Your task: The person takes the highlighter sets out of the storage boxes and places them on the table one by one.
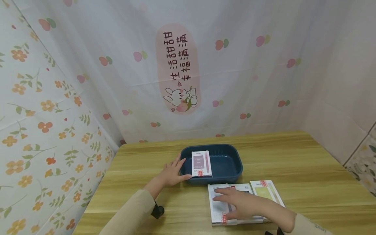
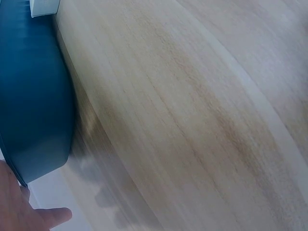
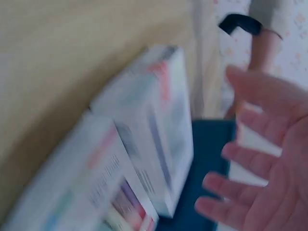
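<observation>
**Apparently, One Box Aboard and a Second Within Reach**

We see a blue tray (image 1: 224, 164) on the wooden table (image 1: 279, 156), with a purple-panelled box (image 1: 201, 163) in its left part; the tray's right part shows bare floor. We cannot tell whether that box lies flat or leans on the front wall.

Just outside the tray's near right corner, three more white boxes lie side by side: a leftmost box (image 1: 217, 208), a middle box (image 1: 242, 187) and a green-panelled box (image 1: 263, 192).

Our left hand (image 1: 171, 173) rests at the tray's left end, fingers straight and spread rather than wrapped round the rim. Our right hand (image 1: 236, 199) is over the leftmost box with its fingers spread, pinching nothing; we cannot tell whether a fingertip touches it.

We judge the step in hand to be reaching for a second box for the tray. The next move seems to call for fingers and thumb brought in on that box's edges, while the left hand steadies the tray.
</observation>
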A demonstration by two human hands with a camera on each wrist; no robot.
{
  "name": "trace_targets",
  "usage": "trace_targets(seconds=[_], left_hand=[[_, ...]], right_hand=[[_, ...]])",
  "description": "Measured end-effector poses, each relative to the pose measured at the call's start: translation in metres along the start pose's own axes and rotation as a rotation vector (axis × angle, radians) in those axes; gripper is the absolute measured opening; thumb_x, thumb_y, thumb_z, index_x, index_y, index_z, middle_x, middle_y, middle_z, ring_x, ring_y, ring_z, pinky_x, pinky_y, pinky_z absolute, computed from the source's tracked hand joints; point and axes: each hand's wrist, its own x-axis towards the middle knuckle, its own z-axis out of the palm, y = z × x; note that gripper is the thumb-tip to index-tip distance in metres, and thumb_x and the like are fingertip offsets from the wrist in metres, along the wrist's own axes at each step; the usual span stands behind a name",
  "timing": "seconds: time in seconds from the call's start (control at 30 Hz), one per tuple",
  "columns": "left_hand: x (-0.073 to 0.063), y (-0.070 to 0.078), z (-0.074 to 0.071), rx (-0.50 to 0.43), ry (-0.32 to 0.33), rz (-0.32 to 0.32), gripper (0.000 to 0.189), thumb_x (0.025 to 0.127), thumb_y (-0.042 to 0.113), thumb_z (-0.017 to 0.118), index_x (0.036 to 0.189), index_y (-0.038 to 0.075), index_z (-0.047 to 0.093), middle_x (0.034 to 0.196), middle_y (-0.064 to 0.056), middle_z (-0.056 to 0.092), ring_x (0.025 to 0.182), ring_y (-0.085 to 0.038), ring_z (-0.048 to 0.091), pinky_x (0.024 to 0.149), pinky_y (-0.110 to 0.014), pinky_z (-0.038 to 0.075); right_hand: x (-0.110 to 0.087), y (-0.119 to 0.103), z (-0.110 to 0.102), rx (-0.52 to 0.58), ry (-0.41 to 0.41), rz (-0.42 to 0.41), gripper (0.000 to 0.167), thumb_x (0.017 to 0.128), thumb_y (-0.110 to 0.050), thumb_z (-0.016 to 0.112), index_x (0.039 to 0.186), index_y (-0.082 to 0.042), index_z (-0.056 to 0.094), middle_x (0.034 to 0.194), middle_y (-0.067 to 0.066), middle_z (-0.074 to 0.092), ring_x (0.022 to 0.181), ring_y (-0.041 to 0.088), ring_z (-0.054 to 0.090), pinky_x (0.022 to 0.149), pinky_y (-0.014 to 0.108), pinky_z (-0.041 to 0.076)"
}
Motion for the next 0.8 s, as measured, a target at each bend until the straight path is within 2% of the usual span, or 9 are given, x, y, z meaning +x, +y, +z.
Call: trace_targets(seconds=[0.07,0.2,0.3,0.43,0.57,0.7,0.8], left_hand=[[0.000,-0.001,0.001,-0.003,0.000,-0.003,0.090,0.079,0.073,0.040,0.147,0.017,0.021,0.154,-0.011,0.004,0.132,-0.043,0.026,0.101,-0.067,0.015],[0.000,-0.001,0.001,-0.008,0.006,0.000,0.090,0.079,0.073,0.040,0.147,0.016,0.021,0.154,-0.010,0.004,0.132,-0.043,0.026,0.100,-0.067,0.015],[0.000,-0.001,0.001,-0.005,0.004,0.003,0.090,0.079,0.073,0.040,0.147,0.016,0.021,0.154,-0.010,0.004,0.132,-0.043,0.026,0.101,-0.067,0.014],[-0.001,0.000,0.000,-0.009,0.009,0.007,0.091,0.079,0.073,0.041,0.146,0.015,0.022,0.154,-0.012,0.005,0.132,-0.044,0.027,0.100,-0.067,0.015],[-0.002,0.000,-0.001,-0.003,0.004,0.000,0.090,0.079,0.073,0.041,0.147,0.016,0.021,0.154,-0.010,0.004,0.132,-0.043,0.026,0.101,-0.067,0.014],[-0.001,-0.001,0.001,-0.003,0.003,0.004,0.089,0.080,0.072,0.040,0.147,0.016,0.021,0.154,-0.011,0.004,0.132,-0.043,0.025,0.101,-0.067,0.014],[-0.001,-0.001,0.002,-0.001,0.002,0.009,0.089,0.080,0.072,0.040,0.147,0.016,0.021,0.154,-0.011,0.004,0.132,-0.043,0.026,0.101,-0.067,0.014]], right_hand=[[-0.001,0.004,-0.008,0.022,0.022,-0.032,0.058,0.083,-0.039,0.065,0.134,-0.021,0.046,0.143,0.006,0.038,0.128,0.028,0.037,0.098,0.046,0.038],[-0.002,0.013,-0.020,0.034,0.107,-0.050,0.062,0.084,-0.045,0.061,0.138,-0.022,0.040,0.144,0.008,0.036,0.129,0.031,0.035,0.095,0.053,0.038],[0.000,0.024,-0.027,0.043,0.200,-0.035,0.063,0.085,-0.045,0.059,0.139,-0.020,0.038,0.145,0.011,0.034,0.130,0.036,0.032,0.093,0.061,0.034],[0.008,0.050,-0.032,0.041,0.349,-0.012,0.069,0.083,-0.042,0.062,0.139,-0.009,0.038,0.144,0.019,0.030,0.129,0.044,0.029,0.091,0.065,0.032],[0.018,0.077,-0.035,0.076,0.434,0.083,0.075,0.081,-0.041,0.064,0.139,-0.003,0.035,0.146,0.024,0.023,0.129,0.049,0.025,0.092,0.066,0.031],[0.026,0.099,-0.033,0.144,0.452,0.203,0.082,0.081,-0.043,0.064,0.141,0.000,0.030,0.147,0.027,0.015,0.130,0.051,0.019,0.093,0.068,0.025],[0.032,0.111,-0.029,0.196,0.459,0.261,0.085,0.082,-0.044,0.064,0.142,0.001,0.025,0.148,0.029,0.010,0.131,0.052,0.014,0.094,0.070,0.021]])
